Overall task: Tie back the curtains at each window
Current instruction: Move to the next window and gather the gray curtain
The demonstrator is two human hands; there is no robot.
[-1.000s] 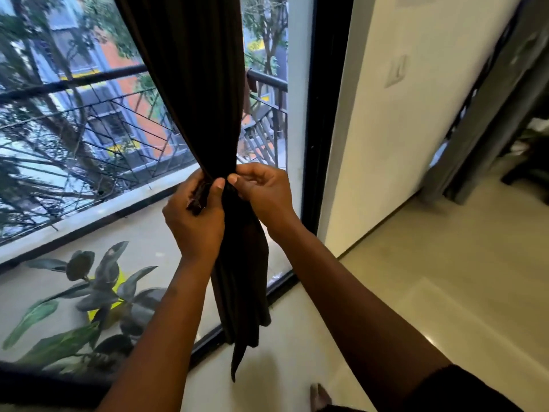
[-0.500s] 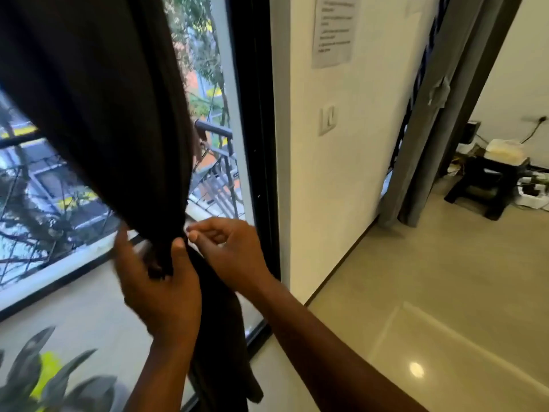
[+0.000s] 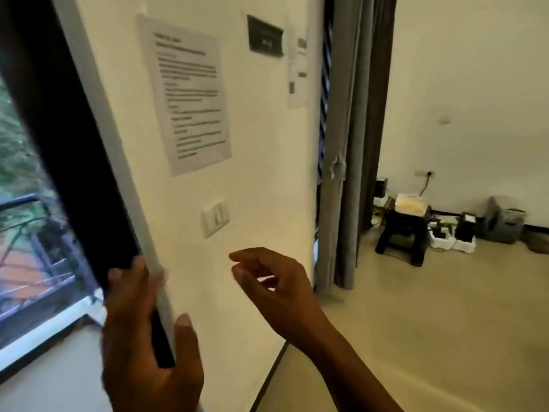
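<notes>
Since nothing of the task sits between my hands, I judge the step in hand to be the walk over to the next window, and doing it well means keeping both hands free and heading for the grey curtain (image 3: 341,138) that hangs by the doorway on the right, just past the end of the wall (image 3: 261,173). That curtain hangs straight down to the floor; a small knot or tab shows partway down its near edge, though blur stops me telling what it is. I would gather the cloth about at that height and bind it there. At the far left stands the black window frame (image 3: 59,138), with railings and green beyond it, and no curtain shows at that window in this view. On the wall hang a printed sheet (image 3: 190,93) and, lower, a light switch (image 3: 215,217). My left hand (image 3: 142,340) is raised in front of the frame's lower end, fingers (image 3: 139,269) spread and straight, holding nothing; whether they brush the frame I cannot tell. My right hand (image 3: 279,286) hangs in the air before the wall, its fingers (image 3: 246,257) loosely curled and apart, holding nothing
</notes>
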